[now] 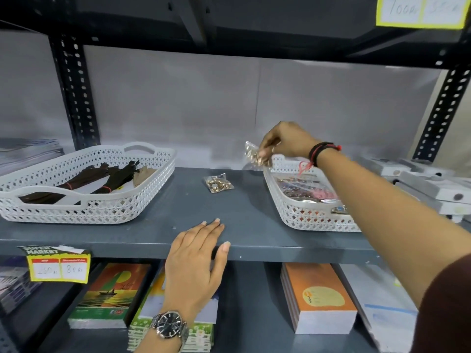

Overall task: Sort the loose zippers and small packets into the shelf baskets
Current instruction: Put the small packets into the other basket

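Observation:
My right hand (284,140) pinches a clear small packet (253,154) of gold bits, held above the far left corner of the right white basket (305,217), which holds several packets. A second clear packet (218,183) of gold pieces lies loose on the grey shelf (229,212) between the baskets. The left white basket (84,210) holds bundled dark zippers (84,179). My left hand (197,263), with a wristwatch, rests flat on the shelf's front edge, fingers spread, holding nothing.
Black perforated uprights (74,93) frame the shelf, and a dark shelf runs above. Grey boxes (428,187) sit right of the right basket; stacked paper lies at far left. Notebooks (318,296) and a yellow price tag (58,266) are on and by the lower shelf.

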